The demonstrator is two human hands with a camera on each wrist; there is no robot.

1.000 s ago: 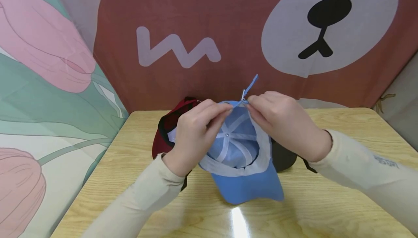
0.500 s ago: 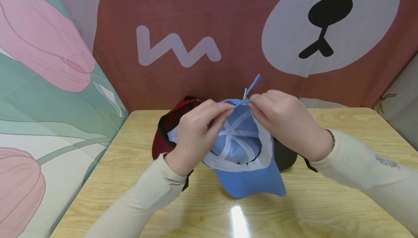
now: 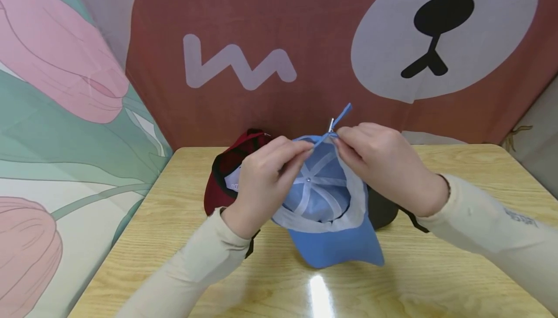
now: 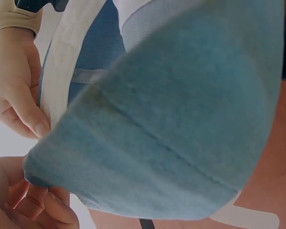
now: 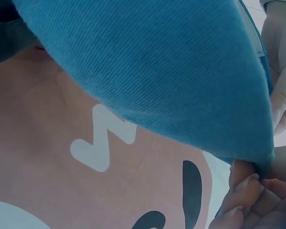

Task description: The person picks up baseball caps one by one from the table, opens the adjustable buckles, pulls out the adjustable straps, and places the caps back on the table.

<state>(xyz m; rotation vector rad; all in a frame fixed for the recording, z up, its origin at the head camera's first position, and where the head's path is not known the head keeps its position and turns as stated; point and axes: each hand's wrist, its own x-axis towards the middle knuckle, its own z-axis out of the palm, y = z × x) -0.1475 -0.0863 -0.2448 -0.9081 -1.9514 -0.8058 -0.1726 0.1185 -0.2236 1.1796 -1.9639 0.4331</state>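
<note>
Cap (image 3: 324, 202) between the hands, over the table (image 3: 185, 182) — left hand (image 3: 268, 182) pinches its strap (image 3: 321, 140), right hand (image 3: 385, 165) pinches right beside the metal buckle (image 3: 331, 124). Loose fingertips or a lopsided tug — that could let the strap slip.

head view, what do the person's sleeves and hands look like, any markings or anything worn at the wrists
The long cream fabric left sleeve shows no marking; the matching right sleeve bears a small dark grey print. The left hand and right hand wear no gloves. A black left wrist piece and black right wrist piece show partly.
</note>
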